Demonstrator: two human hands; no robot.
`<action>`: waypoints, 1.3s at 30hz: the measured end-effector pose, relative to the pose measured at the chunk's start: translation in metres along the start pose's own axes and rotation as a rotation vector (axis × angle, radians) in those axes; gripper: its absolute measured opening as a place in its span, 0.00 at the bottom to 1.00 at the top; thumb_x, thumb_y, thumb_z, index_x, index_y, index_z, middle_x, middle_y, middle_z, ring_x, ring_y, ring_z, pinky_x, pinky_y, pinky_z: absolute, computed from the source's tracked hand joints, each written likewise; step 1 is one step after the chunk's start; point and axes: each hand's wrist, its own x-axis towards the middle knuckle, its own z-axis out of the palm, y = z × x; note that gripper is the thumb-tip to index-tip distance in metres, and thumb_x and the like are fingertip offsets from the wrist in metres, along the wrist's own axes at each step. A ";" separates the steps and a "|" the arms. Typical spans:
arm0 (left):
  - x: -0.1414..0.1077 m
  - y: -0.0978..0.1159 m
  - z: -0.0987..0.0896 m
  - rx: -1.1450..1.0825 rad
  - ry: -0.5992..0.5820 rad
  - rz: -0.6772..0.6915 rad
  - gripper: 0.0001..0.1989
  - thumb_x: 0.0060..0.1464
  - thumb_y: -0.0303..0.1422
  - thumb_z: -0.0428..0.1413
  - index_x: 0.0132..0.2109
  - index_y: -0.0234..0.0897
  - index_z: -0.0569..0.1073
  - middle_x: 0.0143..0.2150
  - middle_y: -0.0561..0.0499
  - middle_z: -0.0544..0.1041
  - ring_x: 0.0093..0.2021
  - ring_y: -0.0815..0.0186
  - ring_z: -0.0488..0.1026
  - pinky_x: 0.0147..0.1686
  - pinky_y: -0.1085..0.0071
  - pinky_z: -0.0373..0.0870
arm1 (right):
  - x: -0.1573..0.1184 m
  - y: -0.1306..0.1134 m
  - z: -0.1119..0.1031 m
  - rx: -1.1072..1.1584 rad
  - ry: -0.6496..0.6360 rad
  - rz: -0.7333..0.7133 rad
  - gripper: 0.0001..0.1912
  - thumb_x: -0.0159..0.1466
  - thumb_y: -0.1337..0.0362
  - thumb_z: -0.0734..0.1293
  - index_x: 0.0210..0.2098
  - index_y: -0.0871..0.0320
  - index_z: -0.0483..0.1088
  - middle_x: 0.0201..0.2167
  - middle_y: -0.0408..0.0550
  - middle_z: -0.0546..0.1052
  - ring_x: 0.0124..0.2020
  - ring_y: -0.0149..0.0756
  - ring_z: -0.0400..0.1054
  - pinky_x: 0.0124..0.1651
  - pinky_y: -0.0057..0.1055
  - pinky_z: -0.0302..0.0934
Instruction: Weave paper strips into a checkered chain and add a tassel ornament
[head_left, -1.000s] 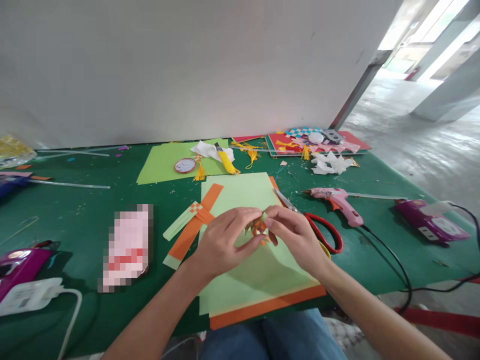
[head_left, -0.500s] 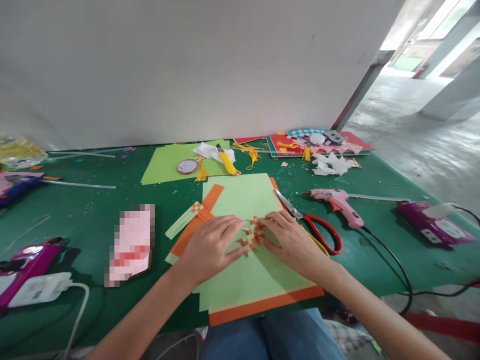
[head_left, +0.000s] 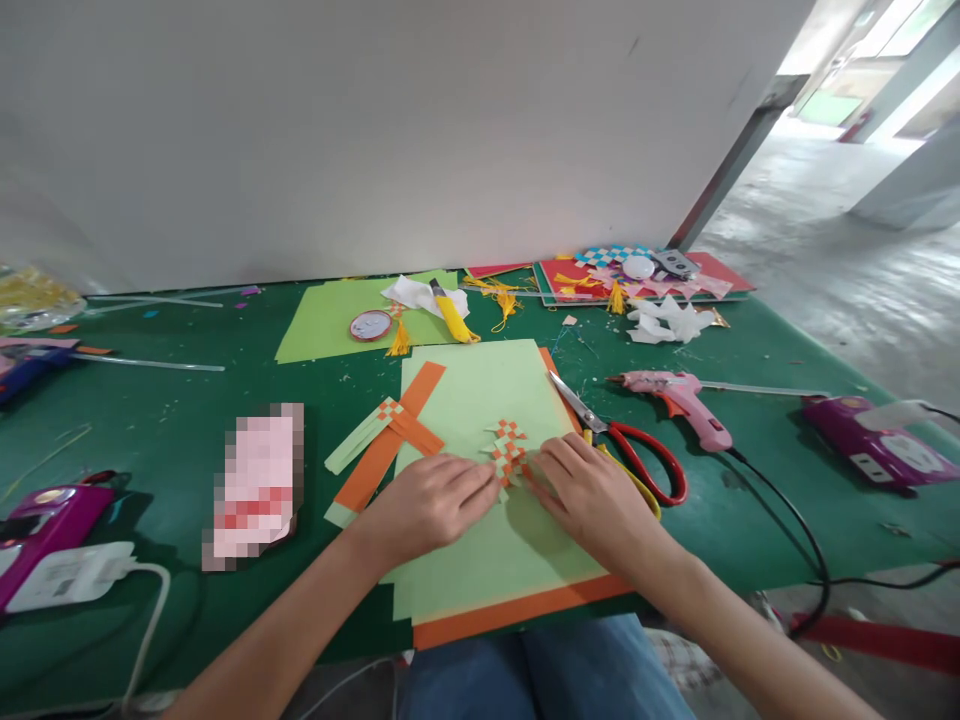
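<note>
A small woven piece of orange and pale green paper [head_left: 510,452] lies on the pale green sheets [head_left: 480,385] in the middle. My left hand [head_left: 442,500] pinches its left edge with closed fingertips. On its right side, my right hand [head_left: 577,482] has its fingers bent and pressed together at the edge. To the left are crossed orange strips [head_left: 375,465] and pale green strips [head_left: 360,440] with a checkered part where they meet. Orange paper [head_left: 517,610] shows under the sheets' front edge.
Red-handled scissors [head_left: 645,460] and a pink glue gun [head_left: 686,395] with a black cable lie to the right. On the left is a blurred pink object [head_left: 255,490]. Behind are a yellow cutter [head_left: 452,312], a round tin [head_left: 371,325], tassels and white tissue [head_left: 667,320].
Both hands have moved slightly down toward me, uncovering more of the woven piece and the crossed strips. The left fingers have drawn together at its edge. The view has shifted slightly.
</note>
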 end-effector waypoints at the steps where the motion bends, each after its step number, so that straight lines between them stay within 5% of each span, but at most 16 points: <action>1: 0.001 -0.001 -0.001 0.007 -0.006 0.023 0.11 0.62 0.21 0.49 0.44 0.31 0.75 0.40 0.45 0.81 0.37 0.64 0.78 0.37 0.67 0.75 | 0.001 -0.001 0.001 -0.031 0.008 -0.022 0.07 0.66 0.68 0.63 0.33 0.60 0.72 0.31 0.50 0.72 0.36 0.41 0.66 0.40 0.37 0.64; 12: -0.002 -0.014 -0.021 0.021 0.123 -0.045 0.07 0.57 0.23 0.55 0.44 0.32 0.73 0.38 0.46 0.81 0.35 0.64 0.79 0.37 0.68 0.75 | 0.002 0.005 0.004 -0.151 0.115 -0.135 0.10 0.63 0.74 0.63 0.26 0.60 0.69 0.25 0.46 0.70 0.30 0.38 0.63 0.33 0.37 0.57; 17: -0.010 0.001 -0.029 -0.169 -0.051 -0.024 0.09 0.59 0.27 0.48 0.36 0.34 0.74 0.32 0.48 0.80 0.32 0.64 0.76 0.32 0.67 0.73 | 0.000 0.012 -0.005 -0.033 0.072 -0.154 0.10 0.66 0.73 0.60 0.32 0.61 0.72 0.30 0.50 0.73 0.36 0.39 0.65 0.39 0.36 0.61; 22: 0.000 -0.007 -0.022 -0.205 -0.065 -0.177 0.08 0.58 0.28 0.50 0.37 0.33 0.74 0.35 0.46 0.79 0.37 0.62 0.76 0.38 0.66 0.73 | 0.009 0.016 -0.009 -0.023 0.003 -0.260 0.10 0.66 0.70 0.61 0.44 0.61 0.72 0.40 0.54 0.75 0.43 0.43 0.65 0.43 0.38 0.62; 25: 0.017 -0.018 -0.012 -0.232 -0.219 -0.207 0.11 0.60 0.30 0.50 0.47 0.34 0.73 0.46 0.43 0.78 0.46 0.58 0.74 0.45 0.63 0.72 | 0.014 0.016 -0.007 -0.083 -0.034 -0.264 0.07 0.65 0.70 0.63 0.38 0.61 0.73 0.36 0.53 0.75 0.43 0.45 0.64 0.43 0.40 0.62; 28: 0.032 -0.022 0.000 -0.311 -0.367 -0.233 0.11 0.61 0.30 0.50 0.47 0.33 0.73 0.44 0.44 0.78 0.46 0.58 0.74 0.49 0.59 0.70 | 0.015 0.016 -0.002 -0.148 -0.013 -0.289 0.09 0.65 0.72 0.62 0.30 0.61 0.72 0.31 0.51 0.73 0.41 0.44 0.64 0.41 0.39 0.61; 32: 0.037 -0.021 0.008 -0.405 -0.355 -0.287 0.12 0.60 0.29 0.51 0.49 0.34 0.73 0.45 0.44 0.78 0.48 0.57 0.73 0.51 0.57 0.69 | 0.013 0.019 0.001 -0.103 0.060 -0.271 0.11 0.66 0.73 0.61 0.28 0.60 0.72 0.28 0.51 0.72 0.39 0.43 0.63 0.40 0.38 0.61; 36: 0.037 -0.023 0.005 -0.703 -0.239 -0.528 0.17 0.63 0.34 0.49 0.56 0.38 0.70 0.49 0.44 0.78 0.50 0.59 0.74 0.47 0.63 0.72 | 0.020 0.026 -0.008 0.054 0.141 -0.229 0.13 0.67 0.72 0.58 0.34 0.60 0.73 0.32 0.52 0.75 0.42 0.42 0.65 0.43 0.38 0.62; 39: 0.038 -0.028 0.001 -1.132 -0.238 -0.776 0.18 0.64 0.40 0.49 0.57 0.39 0.70 0.41 0.46 0.80 0.39 0.64 0.78 0.35 0.71 0.74 | 0.027 0.027 -0.018 0.132 0.212 -0.247 0.12 0.67 0.72 0.58 0.36 0.61 0.74 0.34 0.53 0.77 0.42 0.41 0.67 0.44 0.38 0.63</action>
